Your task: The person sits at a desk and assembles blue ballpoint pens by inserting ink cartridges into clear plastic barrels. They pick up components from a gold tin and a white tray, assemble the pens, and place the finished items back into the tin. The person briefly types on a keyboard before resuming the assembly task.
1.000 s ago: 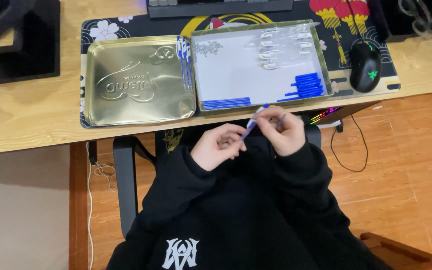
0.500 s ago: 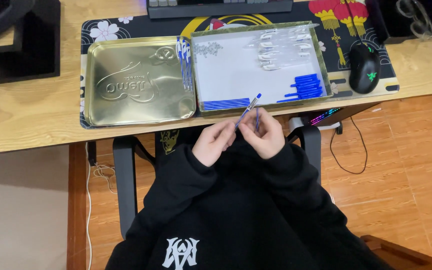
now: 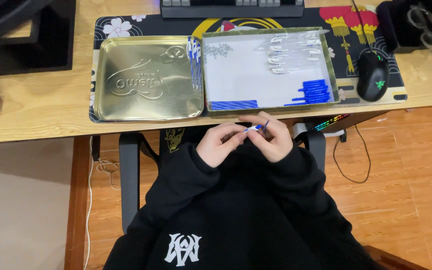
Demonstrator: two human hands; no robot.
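Observation:
My left hand (image 3: 219, 144) and my right hand (image 3: 272, 139) meet just below the desk edge, over my lap. Both pinch a small blue and white pen (image 3: 256, 128) between their fingertips. Right above them on the desk lies an open tin box (image 3: 330, 65) with a white lining. It holds blue pen parts (image 3: 315, 92) at its right, a row of blue pieces (image 3: 233, 105) at its bottom left and clear pen barrels (image 3: 291, 50) at the top. The golden lid (image 3: 146, 77) lies beside it on the left, with several assembled pens (image 3: 194, 57) along its right edge.
A patterned desk mat (image 3: 101, 65) lies under the tin. A black mouse (image 3: 373, 76) sits at the right, a keyboard (image 3: 231, 6) at the top, a black stand (image 3: 31, 35) at the left. My black sleeves and the chair fill the space below the wooden desk.
Both hands have drawn closer together and slightly down from the tin's edge. The pen has turned from pointing up toward the tin to lying nearly level between the fingertips.

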